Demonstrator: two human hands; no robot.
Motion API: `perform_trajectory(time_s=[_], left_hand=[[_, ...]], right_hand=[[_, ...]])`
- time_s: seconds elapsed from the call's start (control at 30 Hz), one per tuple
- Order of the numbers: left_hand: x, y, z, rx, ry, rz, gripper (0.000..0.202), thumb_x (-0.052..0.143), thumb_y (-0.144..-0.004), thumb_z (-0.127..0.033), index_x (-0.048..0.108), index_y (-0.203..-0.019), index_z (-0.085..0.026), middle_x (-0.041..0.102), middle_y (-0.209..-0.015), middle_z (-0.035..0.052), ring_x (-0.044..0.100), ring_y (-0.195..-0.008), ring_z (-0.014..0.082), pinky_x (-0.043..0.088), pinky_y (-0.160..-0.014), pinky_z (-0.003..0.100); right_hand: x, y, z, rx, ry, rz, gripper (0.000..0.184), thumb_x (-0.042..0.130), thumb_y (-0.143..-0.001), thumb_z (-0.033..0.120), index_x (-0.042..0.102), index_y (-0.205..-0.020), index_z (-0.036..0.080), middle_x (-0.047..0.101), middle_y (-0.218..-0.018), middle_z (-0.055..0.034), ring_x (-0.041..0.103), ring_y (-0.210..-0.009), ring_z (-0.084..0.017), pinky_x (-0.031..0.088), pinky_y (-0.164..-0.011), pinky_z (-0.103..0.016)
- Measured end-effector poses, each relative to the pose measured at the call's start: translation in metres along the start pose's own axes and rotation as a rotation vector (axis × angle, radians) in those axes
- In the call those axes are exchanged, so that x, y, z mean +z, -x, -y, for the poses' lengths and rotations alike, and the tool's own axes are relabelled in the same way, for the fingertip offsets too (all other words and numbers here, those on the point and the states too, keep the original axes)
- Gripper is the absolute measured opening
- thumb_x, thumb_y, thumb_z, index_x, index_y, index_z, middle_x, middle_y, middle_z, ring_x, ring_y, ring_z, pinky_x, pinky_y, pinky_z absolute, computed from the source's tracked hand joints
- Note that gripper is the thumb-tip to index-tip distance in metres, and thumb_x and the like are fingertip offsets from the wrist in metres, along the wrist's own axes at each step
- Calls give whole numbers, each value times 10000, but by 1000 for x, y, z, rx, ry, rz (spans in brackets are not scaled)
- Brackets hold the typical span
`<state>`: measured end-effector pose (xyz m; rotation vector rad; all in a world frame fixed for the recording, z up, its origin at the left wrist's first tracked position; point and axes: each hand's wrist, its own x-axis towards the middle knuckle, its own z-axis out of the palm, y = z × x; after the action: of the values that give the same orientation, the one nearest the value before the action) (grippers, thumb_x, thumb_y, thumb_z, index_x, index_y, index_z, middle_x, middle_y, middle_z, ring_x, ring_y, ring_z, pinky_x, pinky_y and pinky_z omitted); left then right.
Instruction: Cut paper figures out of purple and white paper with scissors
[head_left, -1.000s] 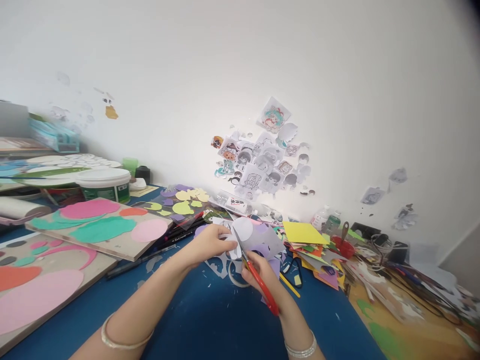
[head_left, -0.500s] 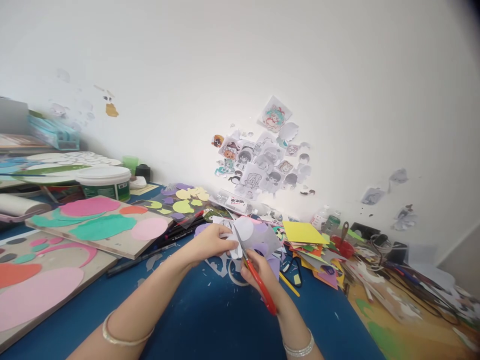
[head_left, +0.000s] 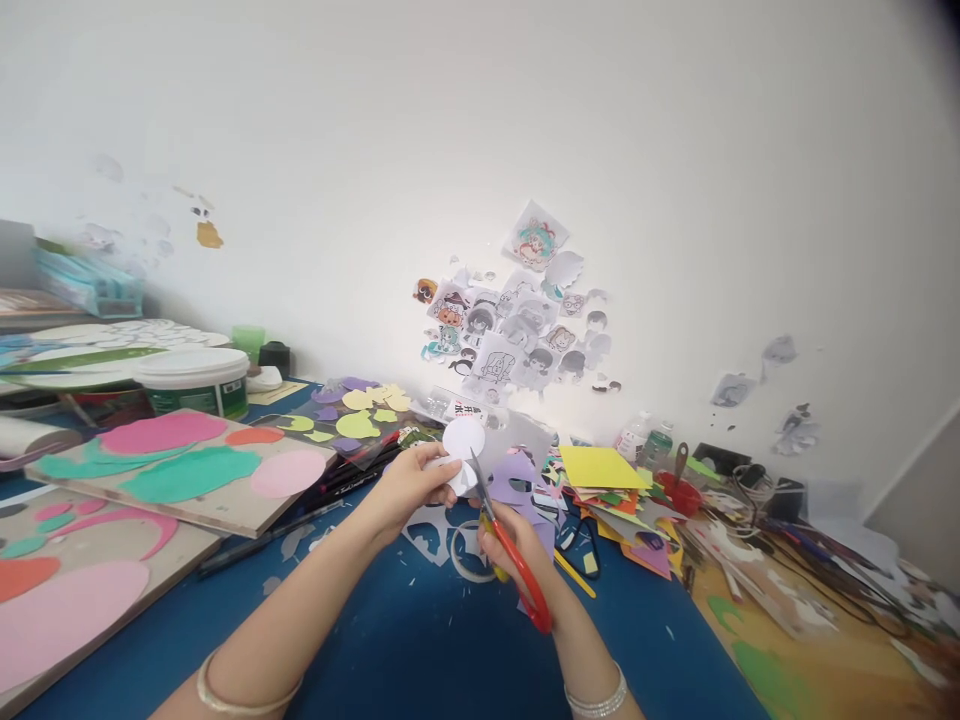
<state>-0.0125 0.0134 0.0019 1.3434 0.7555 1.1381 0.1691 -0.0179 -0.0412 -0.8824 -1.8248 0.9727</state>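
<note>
My left hand (head_left: pixel 420 483) pinches a white paper (head_left: pixel 463 436) with a rounded outline, holding it above the blue table mat. In my right hand (head_left: pixel 510 545) are scissors with red handles (head_left: pixel 534 590), their blades pointing up and away from me at the paper's lower right edge. Whether the blades are biting into the paper I cannot tell. Behind the paper lie a pale grey sheet (head_left: pixel 517 440) and purple paper with cut-out holes (head_left: pixel 517 482). White paper scraps (head_left: pixel 427 535) and a roll of tape (head_left: pixel 471 555) rest on the mat below my hands.
To the left, boards (head_left: pixel 247 515) carry pink, green and orange paper shapes, with a white-lidded tub (head_left: pixel 191 380) behind. A stack of coloured paper (head_left: pixel 600 467) sits right of centre, near a yellow stick (head_left: pixel 576 573) and a red bowl (head_left: pixel 682 492). Drawings (head_left: pixel 499 360) cover part of the wall.
The white paper has turned, so its round part now stands up more plainly, left of the blades. The scissors have opened slightly. The whole view has shifted a little.
</note>
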Motion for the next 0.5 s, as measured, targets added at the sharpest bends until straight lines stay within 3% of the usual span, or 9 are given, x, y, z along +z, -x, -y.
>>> perform_trajectory(time_s=[0.1,0.27,0.4,0.5], left_hand=[[3,-2,3,-10,159,62,347,701,-686,-316,546,-951,-154,636,-687,4,542,-515,81,452,-545,201],[18,5,4,-46,209,166,330,716,-672,-299,562,-911,-132,647,-711,23,583,-583,106,482,-583,217],[25,9,4,-92,128,105,393,744,-618,-326,591,-916,-121,671,-837,66,624,-743,180,518,-694,305],[24,8,3,-57,55,60,399,722,-626,-375,599,-916,-131,668,-825,54,619,-737,184,512,-680,308]], right_hand=[[-1,0,2,-13,-65,44,395,527,-800,517,536,-1042,204,475,-703,-9,419,-585,-137,362,-518,-275],[-4,1,-1,-24,-151,33,317,514,-824,498,549,-958,213,501,-751,-25,461,-633,-147,395,-581,-286],[-5,5,6,-20,-131,4,234,546,-814,446,554,-899,229,501,-743,-13,462,-641,-150,411,-615,-293],[-4,6,14,-25,-135,37,213,553,-799,427,571,-901,242,516,-758,-12,468,-659,-160,416,-636,-312]])
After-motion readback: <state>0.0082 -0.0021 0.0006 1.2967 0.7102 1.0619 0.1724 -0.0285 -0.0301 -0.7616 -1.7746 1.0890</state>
